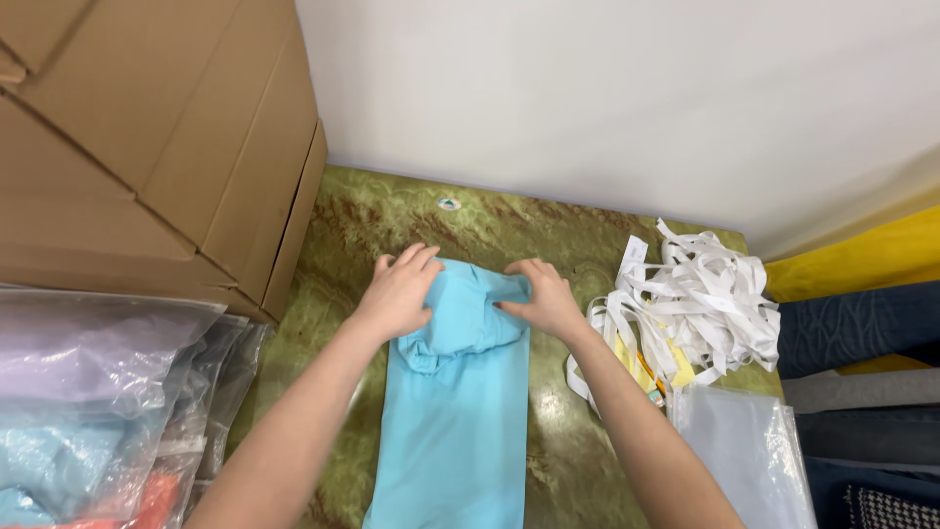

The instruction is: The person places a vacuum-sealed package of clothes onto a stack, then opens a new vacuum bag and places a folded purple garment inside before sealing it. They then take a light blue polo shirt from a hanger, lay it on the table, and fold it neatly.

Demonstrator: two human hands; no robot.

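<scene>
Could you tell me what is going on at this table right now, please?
A person is working a light blue garment laid lengthwise on a green marbled table. The left hand and right hand both press on its bunched far end. White strips lie in a heap to the right, beside a clear plastic bag. Cardboard boxes and bagged clothes sit to the left.

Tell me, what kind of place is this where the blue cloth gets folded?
Probably a packing room for clothes. Both hands, left hand and right hand, press on a light blue garment on a green table. Beside it lie bagged clothes, stacked cardboard boxes and a pile of white paper strips.
</scene>
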